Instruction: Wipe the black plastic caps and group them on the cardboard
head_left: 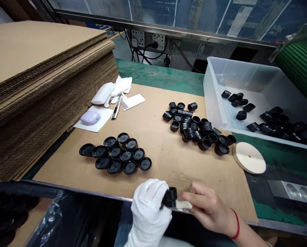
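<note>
My left hand (150, 206), in a white glove, is closed around a black cylindrical plastic cap (171, 196) at the table's front edge. My bare right hand (208, 204), with a red cord at the wrist, pinches a pale cream flat piece (183, 204) whose end meets the cap's side; its exact kind is unclear. Beyond my left hand, several black caps (114, 152) stand in a tight group of rows. A loose heap of similar black caps (191, 127), lying in different directions, sits farther off to the right.
Stacked cardboard sheets (91, 68) rise at the left. Near them lie white gloves (117, 89), a utility knife (116, 108) and a lilac case (90, 117). A translucent bin (217, 99) with black caps stands right, near a cream disc (249, 157) and a metal block (294, 192).
</note>
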`<move>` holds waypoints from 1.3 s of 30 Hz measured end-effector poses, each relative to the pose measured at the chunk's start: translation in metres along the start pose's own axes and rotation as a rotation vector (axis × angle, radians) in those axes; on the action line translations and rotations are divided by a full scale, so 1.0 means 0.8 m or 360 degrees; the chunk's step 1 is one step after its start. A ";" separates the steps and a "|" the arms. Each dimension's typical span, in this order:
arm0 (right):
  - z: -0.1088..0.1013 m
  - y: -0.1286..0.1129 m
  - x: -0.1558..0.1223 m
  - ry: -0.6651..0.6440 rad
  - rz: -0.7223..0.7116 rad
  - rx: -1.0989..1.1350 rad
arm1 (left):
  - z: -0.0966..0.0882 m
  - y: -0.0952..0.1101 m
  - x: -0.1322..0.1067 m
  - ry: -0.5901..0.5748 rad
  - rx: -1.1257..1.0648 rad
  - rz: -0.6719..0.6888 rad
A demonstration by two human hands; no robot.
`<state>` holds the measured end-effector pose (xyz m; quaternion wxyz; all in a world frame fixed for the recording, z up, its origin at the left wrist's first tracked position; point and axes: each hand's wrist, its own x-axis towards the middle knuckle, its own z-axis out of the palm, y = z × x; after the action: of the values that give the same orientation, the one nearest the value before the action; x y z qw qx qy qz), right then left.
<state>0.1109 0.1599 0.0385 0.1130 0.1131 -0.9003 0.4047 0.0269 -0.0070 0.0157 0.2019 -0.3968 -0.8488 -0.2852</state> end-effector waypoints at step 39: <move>0.017 -0.054 -0.020 0.0767 0.0423 0.0105 | -0.019 0.041 0.025 0.0041 -0.0007 0.0245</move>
<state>0.1373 0.1239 0.0553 0.2661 -0.1018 -0.8407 0.4604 0.0422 0.0114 0.0492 0.2331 -0.4576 -0.8126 -0.2757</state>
